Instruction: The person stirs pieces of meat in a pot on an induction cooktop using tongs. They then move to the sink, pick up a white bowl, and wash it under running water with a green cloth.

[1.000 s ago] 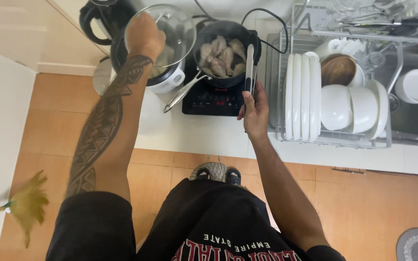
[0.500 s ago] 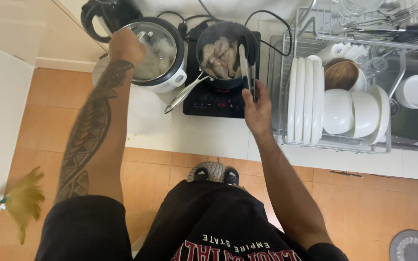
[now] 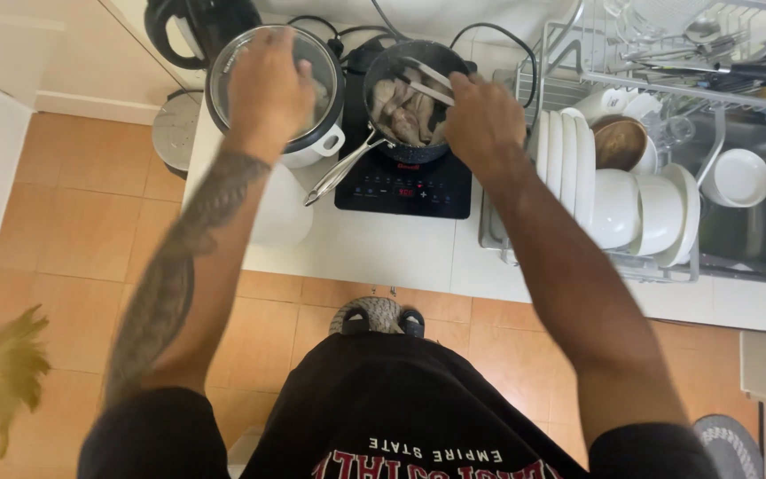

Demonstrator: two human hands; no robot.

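Observation:
My left hand [image 3: 268, 89] rests on top of a glass lid [image 3: 316, 66] that covers a white cooker pot [image 3: 323, 142], gripping its knob. My right hand [image 3: 482, 120] holds metal tongs [image 3: 423, 80] that reach into a dark saucepan [image 3: 414, 102] with pale pieces of meat in it. The saucepan sits on a black induction hob [image 3: 405, 188], and its long metal handle [image 3: 340, 168] points toward me on the left.
A black kettle [image 3: 197, 27] stands behind the cooker. A dish rack [image 3: 618, 191] with white plates and bowls is to the right, beside a sink [image 3: 755, 204]. A yellow duster [image 3: 6, 372] lies on the tiled floor at the left.
My left hand has lowered the glass lid onto the white cooker pot. My right hand lifted the tongs from the rack side and moved them into the saucepan.

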